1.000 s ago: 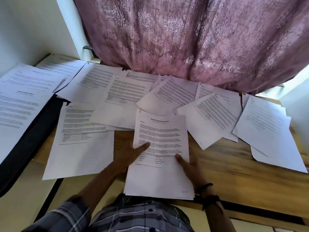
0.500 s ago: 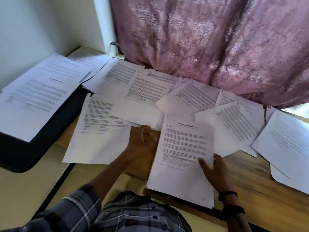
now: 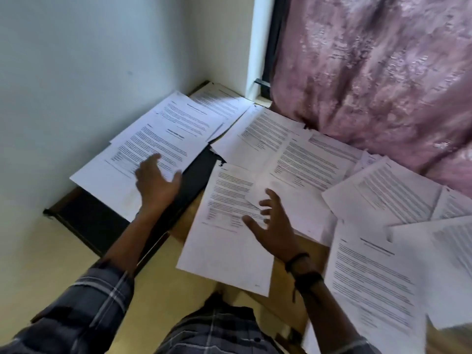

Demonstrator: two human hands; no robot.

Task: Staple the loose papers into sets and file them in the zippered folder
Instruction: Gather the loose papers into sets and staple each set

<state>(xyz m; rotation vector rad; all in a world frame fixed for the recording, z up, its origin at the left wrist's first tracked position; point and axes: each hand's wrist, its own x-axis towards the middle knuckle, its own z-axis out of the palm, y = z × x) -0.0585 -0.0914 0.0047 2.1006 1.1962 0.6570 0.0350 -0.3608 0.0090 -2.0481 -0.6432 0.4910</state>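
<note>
Both hands spread, holding nothing: left hand (image 3: 158, 183) over white printed sheets (image 3: 163, 139) atop the flat black zippered folder (image 3: 102, 223), right hand (image 3: 274, 227) above neighbouring pages (image 3: 227, 195). Light, floppy, slippery stuff, so pinch an edge.

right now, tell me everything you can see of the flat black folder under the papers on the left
The flat black folder lies beside the pale wall, matte and dark. Most of it is covered by white printed sheets, leaving its near corner and right edge bare. The left hand is spread over those sheets. No zip can be made out.
</note>
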